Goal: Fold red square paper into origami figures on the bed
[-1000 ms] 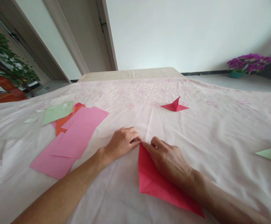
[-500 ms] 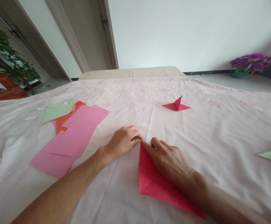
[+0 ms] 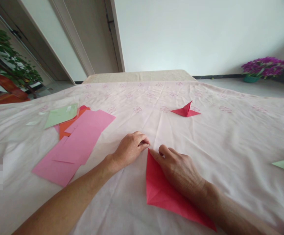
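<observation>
Red paper (image 3: 156, 187): long axis slants down-right from left hand (image 3: 131, 146), fingertips together; partly under nearer right hand (image 3: 178, 167), grip unclear.

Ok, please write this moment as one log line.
right hand: on red paper | left hand: near its far tip, contact unclear | folded red piece: beyond both hands

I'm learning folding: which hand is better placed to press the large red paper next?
The right hand, probably: it lies on the large red paper, a fingertip at its far corner. The left hand is near that corner.
</observation>
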The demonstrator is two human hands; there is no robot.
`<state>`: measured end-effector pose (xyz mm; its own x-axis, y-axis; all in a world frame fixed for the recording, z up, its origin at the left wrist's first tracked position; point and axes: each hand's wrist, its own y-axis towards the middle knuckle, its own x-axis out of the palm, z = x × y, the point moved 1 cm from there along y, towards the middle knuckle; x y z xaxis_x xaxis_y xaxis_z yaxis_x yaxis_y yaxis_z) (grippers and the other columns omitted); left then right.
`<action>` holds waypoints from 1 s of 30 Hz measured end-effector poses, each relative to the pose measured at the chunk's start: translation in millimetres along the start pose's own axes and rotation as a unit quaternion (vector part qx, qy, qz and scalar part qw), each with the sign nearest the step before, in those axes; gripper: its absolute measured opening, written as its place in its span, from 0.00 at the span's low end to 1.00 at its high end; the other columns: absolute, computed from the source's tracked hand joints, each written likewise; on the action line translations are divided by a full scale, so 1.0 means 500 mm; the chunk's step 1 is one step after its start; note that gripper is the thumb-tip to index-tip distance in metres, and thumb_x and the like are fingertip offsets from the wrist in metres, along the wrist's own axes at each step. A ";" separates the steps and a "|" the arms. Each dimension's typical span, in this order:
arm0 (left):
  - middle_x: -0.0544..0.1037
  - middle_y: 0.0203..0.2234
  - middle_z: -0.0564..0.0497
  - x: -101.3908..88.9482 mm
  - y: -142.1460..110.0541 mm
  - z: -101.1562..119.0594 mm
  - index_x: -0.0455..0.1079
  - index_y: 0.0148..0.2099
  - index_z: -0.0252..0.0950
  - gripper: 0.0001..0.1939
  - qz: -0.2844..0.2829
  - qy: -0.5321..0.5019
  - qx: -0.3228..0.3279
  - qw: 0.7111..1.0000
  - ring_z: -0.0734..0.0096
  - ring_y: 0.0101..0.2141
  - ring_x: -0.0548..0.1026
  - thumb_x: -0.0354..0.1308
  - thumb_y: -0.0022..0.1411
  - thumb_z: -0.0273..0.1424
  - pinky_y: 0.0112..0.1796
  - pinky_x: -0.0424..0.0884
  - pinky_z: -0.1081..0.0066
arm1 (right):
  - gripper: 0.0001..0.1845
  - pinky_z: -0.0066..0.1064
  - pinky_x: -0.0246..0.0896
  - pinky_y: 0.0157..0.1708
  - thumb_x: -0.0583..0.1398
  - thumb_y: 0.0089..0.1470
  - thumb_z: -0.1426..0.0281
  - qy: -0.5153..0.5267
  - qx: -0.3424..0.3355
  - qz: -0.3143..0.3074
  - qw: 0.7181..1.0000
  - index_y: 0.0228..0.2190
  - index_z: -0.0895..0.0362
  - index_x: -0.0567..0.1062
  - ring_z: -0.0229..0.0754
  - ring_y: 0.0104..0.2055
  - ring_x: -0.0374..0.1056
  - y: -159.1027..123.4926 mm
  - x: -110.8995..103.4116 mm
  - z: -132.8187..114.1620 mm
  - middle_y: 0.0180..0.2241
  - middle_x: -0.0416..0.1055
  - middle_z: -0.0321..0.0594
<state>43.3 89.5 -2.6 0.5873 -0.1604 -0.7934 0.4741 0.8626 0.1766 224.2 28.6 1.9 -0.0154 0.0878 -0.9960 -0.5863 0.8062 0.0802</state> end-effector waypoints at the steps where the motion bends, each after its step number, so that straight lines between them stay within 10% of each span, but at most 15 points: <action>1: 0.75 0.31 0.55 0.001 0.000 0.000 0.73 0.35 0.38 0.02 0.003 0.004 -0.003 1.000 0.72 0.33 0.73 0.62 0.59 0.27 0.35 0.65 0.74 | 0.12 0.31 0.45 0.20 0.54 0.60 0.76 -0.003 -0.002 0.001 1.000 0.45 0.53 0.67 0.39 0.30 0.64 0.000 0.000 0.000 0.34 0.66 0.38; 14: 0.74 0.31 0.55 0.009 -0.008 0.006 0.71 0.35 0.38 0.04 0.033 0.079 0.035 0.996 0.69 0.35 0.72 0.64 0.58 0.29 0.40 0.65 0.67 | 0.11 0.31 0.50 0.22 0.55 0.60 0.75 0.015 0.017 0.011 1.000 0.44 0.52 0.69 0.40 0.31 0.63 -0.017 -0.010 -0.002 0.36 0.67 0.37; 23: 0.77 0.41 0.50 -0.007 -0.023 -0.014 0.73 0.47 0.39 0.14 -0.005 0.072 0.262 0.962 0.69 0.43 0.73 0.51 0.65 0.20 0.46 0.69 0.67 | 0.13 0.34 0.63 0.35 0.56 0.58 0.78 0.002 0.017 -0.011 1.000 0.45 0.58 0.71 0.42 0.37 0.65 -0.090 -0.034 -0.026 0.45 0.70 0.42; 30: 0.76 0.48 0.46 -0.009 -0.058 -0.017 0.68 0.55 0.36 0.19 -0.017 0.154 0.305 0.940 0.67 0.51 0.71 0.47 0.65 0.19 0.51 0.69 0.63 | 0.17 0.36 0.62 0.38 0.57 0.58 0.74 0.000 0.057 0.032 0.998 0.50 0.57 0.69 0.45 0.40 0.65 -0.097 -0.042 -0.032 0.45 0.72 0.44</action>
<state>21.3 69.5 -9.0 0.3924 0.0446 -0.9187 0.8316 0.4095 0.3751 240.1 -21.6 18.2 -0.0501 0.1419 -0.9886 -0.4881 0.8601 0.1482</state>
